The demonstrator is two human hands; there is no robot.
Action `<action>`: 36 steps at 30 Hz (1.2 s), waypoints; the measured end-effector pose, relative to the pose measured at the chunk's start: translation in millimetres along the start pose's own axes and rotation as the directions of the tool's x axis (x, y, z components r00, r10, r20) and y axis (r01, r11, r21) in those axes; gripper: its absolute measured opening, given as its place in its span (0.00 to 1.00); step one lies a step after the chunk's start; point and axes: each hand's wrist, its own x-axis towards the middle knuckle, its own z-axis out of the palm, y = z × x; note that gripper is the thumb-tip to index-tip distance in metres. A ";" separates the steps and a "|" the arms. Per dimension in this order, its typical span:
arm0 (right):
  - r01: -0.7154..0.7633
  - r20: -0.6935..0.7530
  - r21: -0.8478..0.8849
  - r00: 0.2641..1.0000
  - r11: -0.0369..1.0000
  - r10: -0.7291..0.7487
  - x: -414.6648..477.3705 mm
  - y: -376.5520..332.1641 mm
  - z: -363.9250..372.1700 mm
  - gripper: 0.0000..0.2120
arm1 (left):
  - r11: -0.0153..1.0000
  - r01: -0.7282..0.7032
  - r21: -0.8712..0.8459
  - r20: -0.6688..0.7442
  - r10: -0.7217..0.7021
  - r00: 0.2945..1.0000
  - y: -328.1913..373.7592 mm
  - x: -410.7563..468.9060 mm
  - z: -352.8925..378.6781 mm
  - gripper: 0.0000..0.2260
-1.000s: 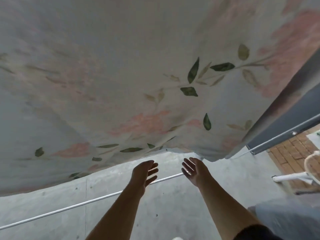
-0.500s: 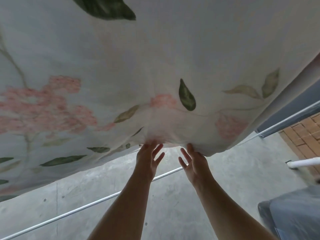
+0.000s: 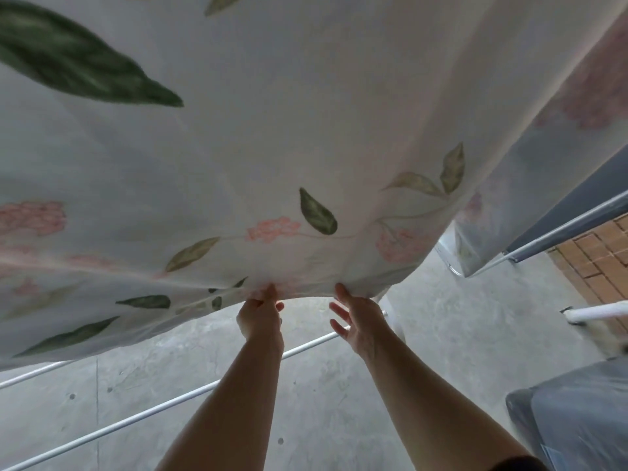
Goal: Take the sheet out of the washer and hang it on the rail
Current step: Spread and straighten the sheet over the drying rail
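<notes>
Pale cloth printed with green leaves and pink blossom fills most of what you see: the sheet (image 3: 306, 137) is out of the washer and spread above you. Its lower hem curves just over your raised arms. What carries it sits out of frame, so whether it is squarely over the rail cannot be told.

Your hands are apart, both up at that hem. Your left hand (image 3: 260, 312) has its fingers bunched and pinching the edge. Your right hand (image 3: 356, 319) is spread, with one digit touching the hem a little along from the left and the others splayed and holding nothing.

Below the sheet a thin white rod (image 3: 136, 418) crosses the concrete floor (image 3: 323, 385) behind your forearms. To the right of the sheet a grey cloth (image 3: 557, 198) hangs on its own bar, with brick paving (image 3: 605, 256) beyond. A bulky thing under grey plastic (image 3: 577, 423) sits lower right of the sheet; what it is stays unclear.

By this view the unloading and the lift are done. What seems left is finishing: get a proper hold with the right hand, then pull the hem down and outward to even the drape.
</notes>
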 end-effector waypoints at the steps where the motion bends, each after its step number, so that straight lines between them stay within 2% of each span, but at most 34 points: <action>1: -0.023 0.023 0.002 0.999 1.000 0.023 -1.2 2.6 -2.4 0.11 | 0.999 0.036 -0.017 0.044 -0.036 0.998 1.8 0.6 -2.2 0.05; 2: -0.031 0.037 0.006 0.999 0.999 0.031 -2.7 6.9 -6.7 0.13 | 0.997 0.072 -0.021 0.090 -0.070 0.993 3.6 -1.4 -4.6 0.04; 4: -0.033 0.028 0.033 0.999 0.999 0.032 -12.2 13.2 -16.4 0.13 | 0.993 0.122 0.002 0.166 -0.121 0.979 7.1 -8.6 -11.2 0.10; 8: -0.013 -0.010 0.094 1.000 0.995 0.014 -33.1 9.4 -33.2 0.16 | 0.986 0.161 0.028 0.234 -0.163 0.959 16.8 -25.4 -23.3 0.13; 14: -0.001 -0.018 0.150 1.000 0.989 0.003 -102.1 -10.6 -32.5 0.15 | 0.990 0.023 0.142 0.389 -0.077 0.918 45.7 -97.4 -56.0 0.09; 18: 0.040 0.143 0.137 0.988 0.990 -0.060 -181.9 -37.3 -7.6 0.10 | 0.995 -0.041 0.089 0.457 -0.004 0.890 89.1 -160.1 -91.6 0.07; 23: 0.077 0.367 0.134 0.922 0.988 -0.121 -319.9 -64.5 52.0 0.13 | 0.989 -0.124 -0.086 0.473 0.150 0.868 166.2 -250.7 -177.2 0.05; 27: 0.061 0.534 0.119 0.837 0.991 -0.116 -431.3 -45.7 103.8 0.12 | 0.948 -0.224 -0.224 0.436 0.303 0.847 213.0 -319.9 -285.7 0.06; 30: 0.072 0.654 0.076 0.749 0.995 -0.104 -520.0 -0.2 160.0 0.09 | 0.891 -0.333 -0.307 0.297 0.422 0.856 234.3 -361.6 -407.1 0.06; 31: 0.067 0.660 0.096 0.743 0.993 -0.114 -523.9 5.2 160.0 0.09 | 0.880 -0.339 -0.333 0.283 0.436 0.854 232.4 -363.3 -416.1 0.06; 32: 0.069 0.707 0.084 0.699 0.994 -0.108 -553.7 31.1 185.8 0.09 | 0.864 -0.367 -0.344 0.211 0.452 0.867 238.4 -377.6 -465.8 0.06; 34: -0.010 0.757 0.096 0.650 0.995 -0.066 -588.0 69.1 218.4 0.07 | 0.831 -0.402 -0.384 0.117 0.476 0.872 239.7 -393.7 -526.6 0.07; 35: -0.093 0.782 0.094 0.624 0.991 -0.016 -607.1 94.2 240.8 0.09 | 0.798 -0.435 -0.416 0.064 0.503 0.862 241.5 -401.0 -562.9 0.07; 36: -0.153 0.828 0.068 0.560 0.986 0.030 -628.5 120.9 265.9 0.15 | 0.774 -0.463 -0.432 0.002 0.514 0.858 245.5 -411.4 -601.5 0.07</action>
